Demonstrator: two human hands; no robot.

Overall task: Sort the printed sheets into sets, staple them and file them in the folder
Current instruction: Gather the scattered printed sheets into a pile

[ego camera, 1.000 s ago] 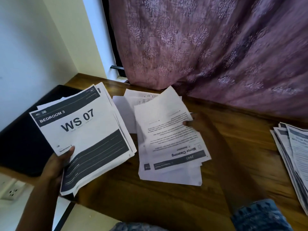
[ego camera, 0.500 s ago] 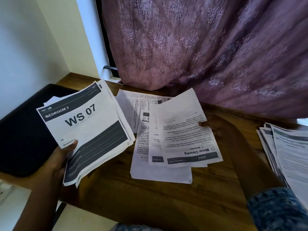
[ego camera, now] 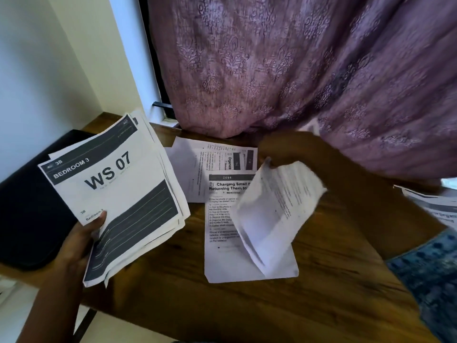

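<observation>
Over counter (ego camera: pixel 321 280): left hand (ego camera: pixel 79 243) grips "WS 07, BEDROOM 3" stack (ego camera: pixel 116 194); right hand (ego camera: pixel 291 149) pinches sheet (ego camera: pixel 274 211) above "Charging Small" page (ego camera: pixel 230 263).

Dim, soft indoor light; wall (ego camera: pixel 37 70) brightest, tabletop (ego camera: pixel 247 305) left in shadow. WS 07 stack (ego camera: pixel 111 184) rendered sharp. Lifted sheet (ego camera: pixel 277 209) and right hand (ego camera: pixel 282 149) smeared by motion blur. Edges bent by wide-angle lens.

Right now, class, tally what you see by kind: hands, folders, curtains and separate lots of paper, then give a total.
Hands: 2, left hand and right hand
Folders: 1, black folder
Curtains: 1, purple curtain
Paper lots: 4, held stack, lifted sheet, flat spread, right pile
Total: 8
</observation>
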